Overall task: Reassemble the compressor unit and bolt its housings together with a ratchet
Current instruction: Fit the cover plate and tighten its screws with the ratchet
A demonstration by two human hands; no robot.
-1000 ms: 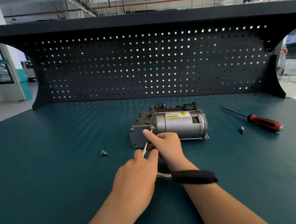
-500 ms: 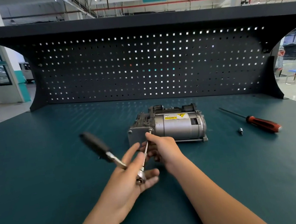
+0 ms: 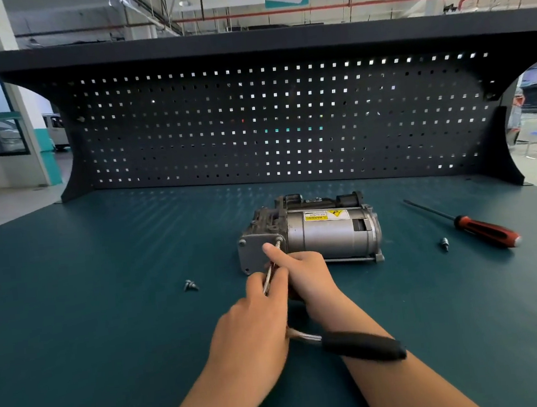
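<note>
I've got the grey metal compressor unit (image 3: 310,233), with its silver cylindrical body and yellow warning label, lying on its side mid-way across the dark teal surface (image 3: 103,287), flat end plate facing me and to the left. The chrome ratchet with a black rubber handle (image 3: 361,346) is in front of it. The handle sticks out to the right over the right forearm, and a thin steel extension runs up to a bolt at the end plate's upper right corner.

My left hand (image 3: 254,330) is curled round the ratchet's head end, thumb up against the extension. My right hand (image 3: 301,272) grips the extension just below the end plate, with the index finger (image 3: 270,249) laid straight along it and its tip touching the plate beside the bolt.

A red and black screwdriver (image 3: 482,230) lies well right of the unit, tip pointing away. A small dark loose bolt (image 3: 444,244) sits just beside its handle. Another small dark bolt (image 3: 190,286) lies left of the unit, clear of both hands. A black perforated pegboard (image 3: 285,125) stands at the back of the surface.
</note>
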